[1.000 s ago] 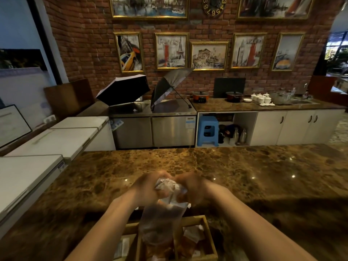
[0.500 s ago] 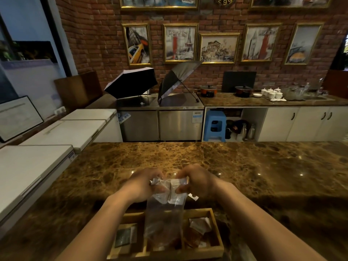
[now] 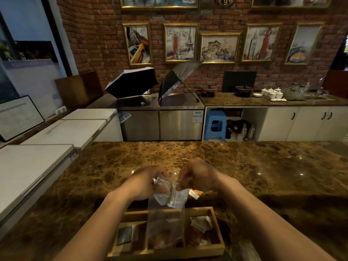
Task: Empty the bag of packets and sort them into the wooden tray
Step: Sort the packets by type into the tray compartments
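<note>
evidently the left hand (image 3: 145, 182) and right hand (image 3: 197, 176) pinch the clear bag (image 3: 165, 223) mouth over the wooden tray (image 3: 216, 247), opening it; next, probably tipping packets out.

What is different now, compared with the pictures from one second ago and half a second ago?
The left hand and right hand have drawn apart, pulling open the mouth of the clear bag. Both keep their grip, and the bag still hangs over the wooden tray, whose packets lie unmoved.
</note>
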`<state>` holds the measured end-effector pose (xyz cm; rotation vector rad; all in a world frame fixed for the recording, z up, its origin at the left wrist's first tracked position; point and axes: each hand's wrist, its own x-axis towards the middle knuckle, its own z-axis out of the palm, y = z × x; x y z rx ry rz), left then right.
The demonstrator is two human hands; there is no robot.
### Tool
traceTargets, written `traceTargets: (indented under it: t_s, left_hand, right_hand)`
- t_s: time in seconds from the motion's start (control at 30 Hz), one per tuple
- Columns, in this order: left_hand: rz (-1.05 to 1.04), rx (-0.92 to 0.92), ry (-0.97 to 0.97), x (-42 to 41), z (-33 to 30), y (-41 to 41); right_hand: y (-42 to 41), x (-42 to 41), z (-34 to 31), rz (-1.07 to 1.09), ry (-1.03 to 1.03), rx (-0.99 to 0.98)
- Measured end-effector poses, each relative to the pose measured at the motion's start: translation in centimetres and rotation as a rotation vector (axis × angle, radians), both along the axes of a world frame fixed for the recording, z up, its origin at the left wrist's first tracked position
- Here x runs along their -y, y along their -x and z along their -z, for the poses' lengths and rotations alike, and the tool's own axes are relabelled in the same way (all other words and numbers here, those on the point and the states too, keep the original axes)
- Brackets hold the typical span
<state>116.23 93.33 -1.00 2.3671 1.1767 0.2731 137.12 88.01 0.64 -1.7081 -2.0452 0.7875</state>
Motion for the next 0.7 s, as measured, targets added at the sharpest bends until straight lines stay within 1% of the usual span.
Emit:
traceTargets:
  t_s: [0.13, 0.23, 0.37, 0.47, 0.57, 0.7]
  left_hand:
    - [-0.018, 0.008, 0.000, 0.12, -0.12, -0.08]
    - [-0.011, -0.019, -0.041, 0.20, -0.20, -0.09]
    - [0.009, -0.070, -0.093, 0.14, -0.41, -0.17]
    - [-0.001, -0.062, -0.080, -0.04, -0.23, -0.23]
    - [-0.009, -0.047, -0.083, -0.09, -0.23, -0.24]
    - [-0.026, -0.013, -0.078, -0.01, -0.20, -0.19]
  right_hand:
    - [0.01, 0.21, -0.02, -0.027, -0.025, 0.002]
    - [-0.06, 0.26, -0.03, -0.051, -0.036, 0.020]
    - [-0.22, 0.22, 0.01, -0.033, 0.034, -0.086]
    - [-0.13, 0.18, -0.01, -0.019, 0.032, -0.100]
    - [0.01, 0.22, -0.16, -0.047, -0.039, 0.036]
    - [-0.01, 0.21, -0.10, -0.057, -0.062, 0.063]
